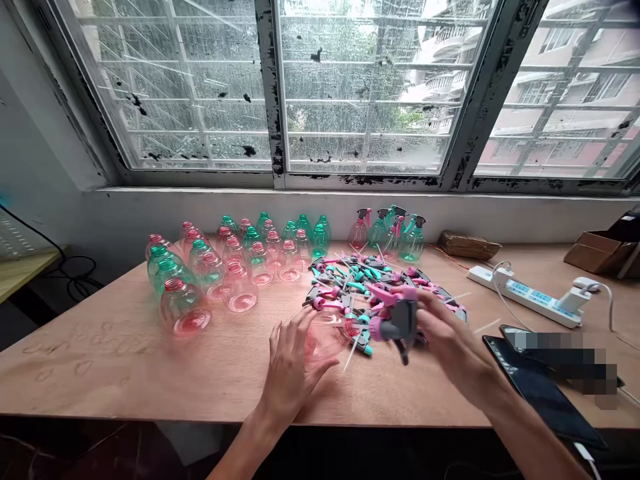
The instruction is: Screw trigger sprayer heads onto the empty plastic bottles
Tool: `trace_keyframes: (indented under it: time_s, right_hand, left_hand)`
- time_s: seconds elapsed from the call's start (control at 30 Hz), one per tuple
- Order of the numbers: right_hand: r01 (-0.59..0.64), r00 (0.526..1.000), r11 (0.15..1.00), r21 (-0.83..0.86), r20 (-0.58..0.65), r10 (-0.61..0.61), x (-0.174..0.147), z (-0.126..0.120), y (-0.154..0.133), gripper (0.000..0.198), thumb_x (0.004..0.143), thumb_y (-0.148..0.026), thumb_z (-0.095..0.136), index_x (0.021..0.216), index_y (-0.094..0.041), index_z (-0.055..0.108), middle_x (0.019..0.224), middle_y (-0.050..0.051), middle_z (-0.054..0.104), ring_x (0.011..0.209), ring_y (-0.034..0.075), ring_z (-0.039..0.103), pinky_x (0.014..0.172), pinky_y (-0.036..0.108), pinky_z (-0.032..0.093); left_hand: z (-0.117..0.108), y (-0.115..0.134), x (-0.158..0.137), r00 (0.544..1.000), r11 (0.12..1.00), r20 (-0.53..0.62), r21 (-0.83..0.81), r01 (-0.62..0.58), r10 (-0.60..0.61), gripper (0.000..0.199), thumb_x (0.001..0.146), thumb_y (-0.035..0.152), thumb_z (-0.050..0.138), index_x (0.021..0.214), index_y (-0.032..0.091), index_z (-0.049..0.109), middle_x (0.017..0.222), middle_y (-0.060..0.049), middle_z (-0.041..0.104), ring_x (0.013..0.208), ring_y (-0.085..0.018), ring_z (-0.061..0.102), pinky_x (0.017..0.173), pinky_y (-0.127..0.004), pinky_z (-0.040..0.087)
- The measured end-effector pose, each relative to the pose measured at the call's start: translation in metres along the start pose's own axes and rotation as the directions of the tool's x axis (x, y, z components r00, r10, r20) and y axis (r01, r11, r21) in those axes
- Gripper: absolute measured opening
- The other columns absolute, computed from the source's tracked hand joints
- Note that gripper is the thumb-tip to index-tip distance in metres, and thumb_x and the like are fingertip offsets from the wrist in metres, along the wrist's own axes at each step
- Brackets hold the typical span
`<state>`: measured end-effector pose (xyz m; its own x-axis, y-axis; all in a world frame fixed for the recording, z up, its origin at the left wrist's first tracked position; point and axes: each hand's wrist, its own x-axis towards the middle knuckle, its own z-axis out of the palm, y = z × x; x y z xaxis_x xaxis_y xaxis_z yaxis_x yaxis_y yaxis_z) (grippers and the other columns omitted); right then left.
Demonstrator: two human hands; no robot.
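Note:
My left hand (287, 367) is closed around a clear pink plastic bottle (325, 337), which is tilted with its neck toward the right. In my right hand (445, 340) is a pink and grey trigger spray head (400, 320), slightly smeared by motion. Its pink collar faces the bottle's neck, with the thin tube leading toward the opening; whether the tube is inside I cannot tell. Just behind both hands lies a pile of loose spray heads (373, 270) in pink, green and grey with white tubes.
Several open pink and green bottles (240, 287) stand at the left. Several bottles with spray heads fitted (413, 240) stand against the wall. Rightward are a brown paper packet (469, 245), a power strip (530, 293), a cardboard box (600, 250) and a dark tablet (543, 393).

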<state>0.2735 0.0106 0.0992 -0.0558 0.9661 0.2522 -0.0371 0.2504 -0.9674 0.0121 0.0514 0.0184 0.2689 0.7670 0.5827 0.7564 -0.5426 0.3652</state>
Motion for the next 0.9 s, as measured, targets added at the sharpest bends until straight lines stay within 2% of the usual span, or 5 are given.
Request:
trace_keyframes:
  time_s: [0.1, 0.3, 0.47, 0.67, 0.9]
  right_hand:
    - [-0.063, 0.994, 0.988, 0.138, -0.082, 0.075, -0.006, 0.013, 0.036, 0.038, 0.091, -0.053, 0.065, 0.125, -0.035, 0.066, 0.131, 0.003, 0.069, 0.124, 0.032, 0.060, 0.103, 0.045, 0.048]
    - [-0.187, 0.903, 0.820, 0.540, -0.234, 0.360, -0.032, 0.020, 0.085, 0.040, 0.086, -0.068, 0.062, 0.103, -0.032, 0.072, 0.079, 0.004, 0.076, 0.068, 0.030, 0.072, 0.043, 0.034, 0.050]
    - [-0.180, 0.956, 0.854, 0.488, -0.118, 0.269, -0.033, 0.019, 0.082, 0.039, 0.081, -0.061, 0.074, 0.101, -0.029, 0.076, 0.087, 0.005, 0.075, 0.068, 0.025, 0.067, 0.053, 0.033, 0.051]
    - [-0.264, 0.962, 0.913, 0.312, 0.017, 0.272, -0.027, 0.014, 0.096, 0.037, 0.071, -0.037, 0.091, 0.102, -0.023, 0.076, 0.070, -0.002, 0.067, 0.056, 0.014, 0.054, 0.057, 0.027, 0.044]
    - [-0.169, 0.980, 0.949, 0.268, -0.056, 0.190, -0.030, 0.002, 0.110, 0.037, 0.073, -0.034, 0.090, 0.103, -0.020, 0.072, 0.077, -0.001, 0.068, 0.066, 0.014, 0.061, 0.066, 0.026, 0.048]
  left_hand:
    - [-0.002, 0.005, -0.002, 0.992, 0.992, 0.036, 0.043, -0.118, 0.117, 0.082, 0.084, 0.060, 0.069, 0.151, 0.029, 0.034, 0.146, -0.015, 0.056, 0.134, -0.036, 0.050, 0.118, -0.057, 0.021]
    - [0.000, 0.010, -0.013, 0.962, 0.960, 0.088, 0.095, -0.265, 0.257, 0.075, 0.088, 0.053, 0.068, 0.154, 0.031, 0.039, 0.148, -0.013, 0.054, 0.135, -0.036, 0.044, 0.119, -0.051, 0.019]
    - [-0.009, 0.010, -0.015, 0.963, 0.970, 0.117, -0.052, -0.238, 0.242, 0.068, 0.096, 0.053, 0.055, 0.157, 0.033, 0.032, 0.151, -0.012, 0.051, 0.134, -0.035, 0.043, 0.114, -0.048, 0.029]
    - [-0.015, 0.003, -0.015, 0.993, 0.888, 0.109, -0.452, 0.080, -0.034, 0.059, 0.101, 0.042, 0.054, 0.156, 0.039, 0.032, 0.147, -0.008, 0.051, 0.135, -0.031, 0.045, 0.114, -0.049, 0.036]
    - [-0.018, 0.000, -0.011, 0.807, 0.557, 0.583, -0.640, 0.530, -0.098, 0.097, 0.083, 0.043, 0.079, 0.160, 0.028, 0.023, 0.165, -0.011, 0.033, 0.152, -0.034, 0.028, 0.126, -0.049, 0.021]
